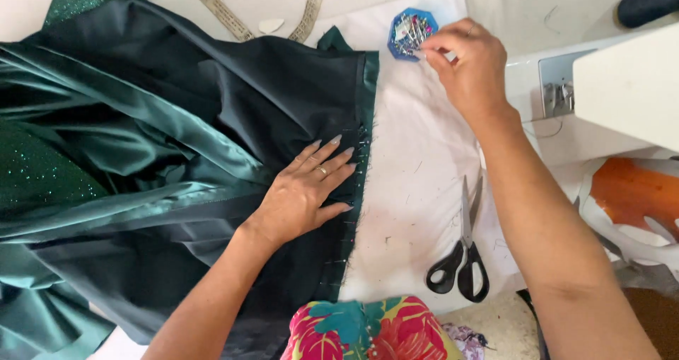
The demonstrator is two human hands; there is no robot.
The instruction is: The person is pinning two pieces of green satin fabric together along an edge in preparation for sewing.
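Pinning of a hem or seam edge in hand — dark green satin fabric (163, 141) spread over the left and centre of the frame on a white work surface (417, 183), its raw edge running top to bottom just left of centre. Left hand (304, 190) flat and open on the cloth, fingers spread, fingertips (338, 139) at the folded edge; pressing, not gripping. Row of pins (362, 151) already set across that edge, beside the fingertips and on down toward the lower frame. Right hand (463, 63) up in the upper centre-right, thumb and forefinger pinched over the blue pin dish (410, 33); something small and pale at the fingertips, likely a pin — too small to confirm. Black-handled scissors (463, 250) lying shut on the white surface at lower centre-right, well apart from both hands. Measuring tape (223, 10) at the top edge, sewing machine (622, 84) at the upper right, floral cloth (368, 328) at the bottom centre. Judgement: step is fetching a pin mid-row. Next move calls for carrying it to the edge beside the left fingertips, keeping the fold flat and the slippery layers aligned, and pushing the point in clear of the fingers.
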